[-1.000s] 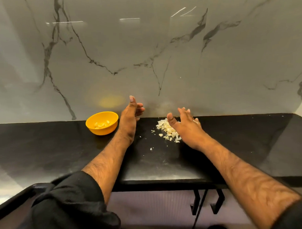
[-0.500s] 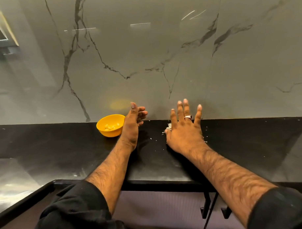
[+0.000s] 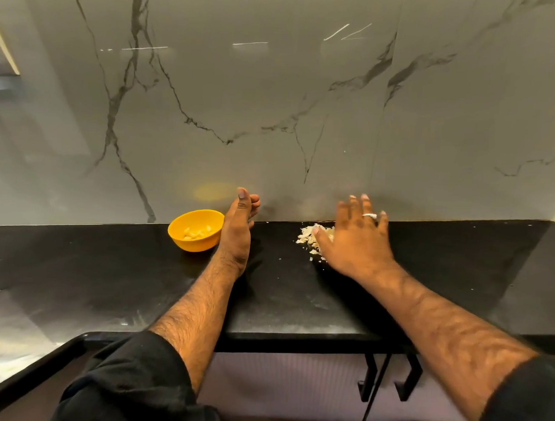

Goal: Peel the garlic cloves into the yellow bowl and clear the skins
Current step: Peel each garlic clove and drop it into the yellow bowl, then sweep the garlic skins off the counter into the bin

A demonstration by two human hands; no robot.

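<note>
Since half a second ago, right hand [image 3: 358, 241] drawn back from the wall and shifted rightward, uncovering more of the garlic skins [image 3: 313, 240], then almost wholly hidden under the palm. Right fingers [image 3: 366, 204] now spread and straight, released, grasping nothing, blurred at the tips; ring [image 3: 369, 215] on one of them. Skins heaped in a pale pile on the black surface [image 3: 110, 267], touching the thumb side of the right hand and reaching partly beneath it, with a few loose flecks scattered just left of the pile. Left hand [image 3: 237, 231] much as before: standing on its edge on the surface, thumb up, left fingers [image 3: 254, 203] loosely bent toward the wall, holding nothing. Yellow bowl [image 3: 196, 230] just beside the back of the left hand, on the side away from the skins, upright on the surface close to the marble wall [image 3: 273, 115]. Peeled garlic cloves [image 3: 196, 232] lying inside the bowl, a small cluster at its bottom. Left hand between bowl and skins, the pile well apart from the bowl. Black sleeves [image 3: 131, 381] pushed up both forearms.
</note>
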